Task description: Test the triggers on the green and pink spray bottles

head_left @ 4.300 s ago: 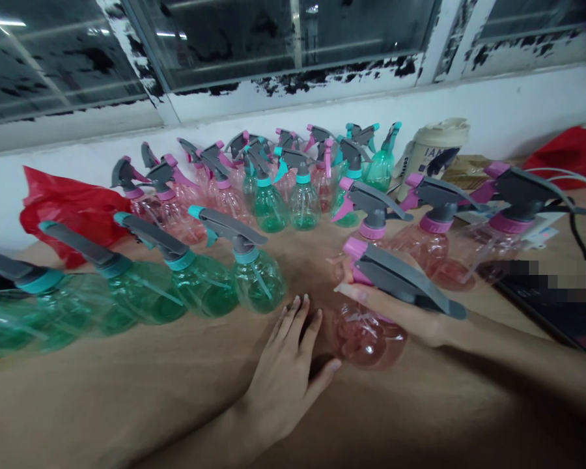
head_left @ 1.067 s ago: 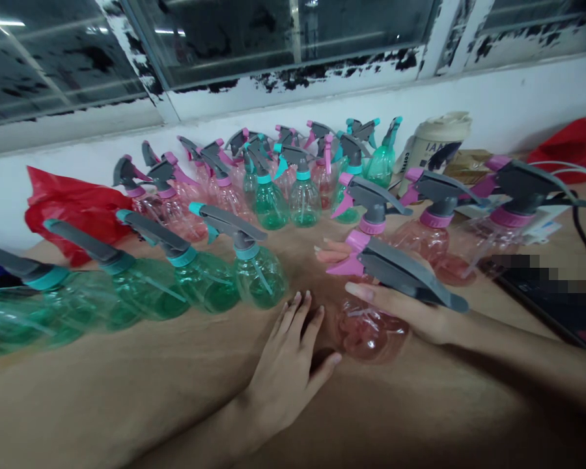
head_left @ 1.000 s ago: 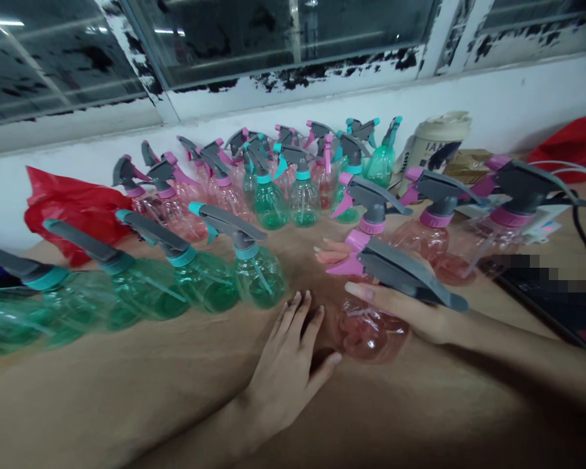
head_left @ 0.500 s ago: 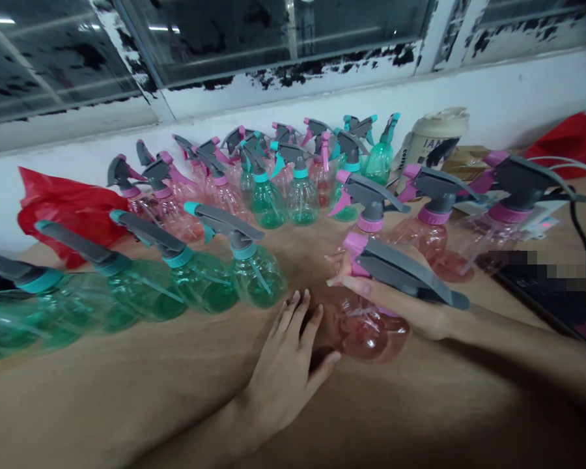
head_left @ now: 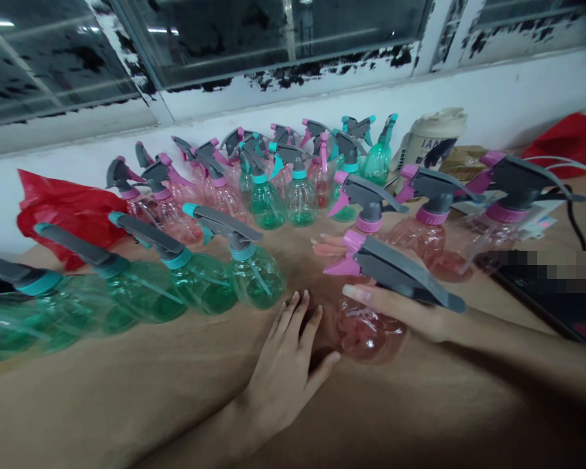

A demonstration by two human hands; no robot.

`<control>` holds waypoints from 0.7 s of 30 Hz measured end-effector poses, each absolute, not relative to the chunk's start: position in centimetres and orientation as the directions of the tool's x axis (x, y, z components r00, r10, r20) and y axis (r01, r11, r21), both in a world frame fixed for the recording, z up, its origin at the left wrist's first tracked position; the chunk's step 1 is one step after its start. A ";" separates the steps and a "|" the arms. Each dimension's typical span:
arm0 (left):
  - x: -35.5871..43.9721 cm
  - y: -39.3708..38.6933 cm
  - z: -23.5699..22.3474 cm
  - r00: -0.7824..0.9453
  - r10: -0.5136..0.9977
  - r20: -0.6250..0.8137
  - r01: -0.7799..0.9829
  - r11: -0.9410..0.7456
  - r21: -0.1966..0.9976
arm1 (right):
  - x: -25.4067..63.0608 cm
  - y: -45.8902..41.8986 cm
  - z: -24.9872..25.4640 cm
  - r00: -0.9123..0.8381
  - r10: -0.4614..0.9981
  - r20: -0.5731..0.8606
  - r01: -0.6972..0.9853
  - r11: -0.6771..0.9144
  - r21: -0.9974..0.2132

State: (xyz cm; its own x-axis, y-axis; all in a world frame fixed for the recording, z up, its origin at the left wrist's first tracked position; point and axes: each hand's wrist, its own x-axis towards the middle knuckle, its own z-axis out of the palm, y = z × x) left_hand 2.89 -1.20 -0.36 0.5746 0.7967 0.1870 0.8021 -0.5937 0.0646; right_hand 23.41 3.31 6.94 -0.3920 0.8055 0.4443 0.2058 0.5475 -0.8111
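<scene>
My right hand (head_left: pixel 410 306) is around the neck of a pink spray bottle (head_left: pixel 368 335) standing on the table. Its thumb stretches along the near side, and its straightened fingertips show on the far side, beyond the pink trigger. The hand looks loosened, though the palm's contact is hidden behind the grey spray head. My left hand (head_left: pixel 286 371) lies flat, palm down, on the table (head_left: pixel 195 391), fingers spread and holding nothing. It sits between the pink bottle and the nearest green spray bottle (head_left: pixel 257 280).
More green spray bottles (head_left: pixel 202 280) form a row at left. Pink ones (head_left: pixel 430 228) line the right. Behind stand several mixed spray bottles (head_left: pixel 300 198), a red plastic bag (head_left: pixel 71 215) and a paper cup (head_left: pixel 432 140). A dark phone-like device (head_left: pixel 537 293) and cables lie at right.
My right fingers have come off the trigger and straightened out, and the trigger now sticks out forward. The bottle stays in place. My left hand has not moved.
</scene>
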 end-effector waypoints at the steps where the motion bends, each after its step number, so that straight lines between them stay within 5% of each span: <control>1: 2.9 -1.2 -0.4 0.576 0.796 0.187 0.801 -0.595 0.064 | 23.4 3.3 6.9 -0.381 0.806 0.453 0.216 0.553 -0.805; 21: 2.8 -1.2 -0.4 0.573 0.800 0.180 0.801 -0.593 0.081 | 23.4 3.2 7.0 -0.389 0.789 0.476 0.214 0.579 -0.787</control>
State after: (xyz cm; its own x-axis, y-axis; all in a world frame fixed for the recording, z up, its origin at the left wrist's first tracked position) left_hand 2.77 -1.20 -0.37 0.5730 0.7996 0.1797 0.8015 -0.5925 0.0810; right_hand 23.44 3.24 6.99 -0.3889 0.7891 0.4755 0.2136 0.5793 -0.7866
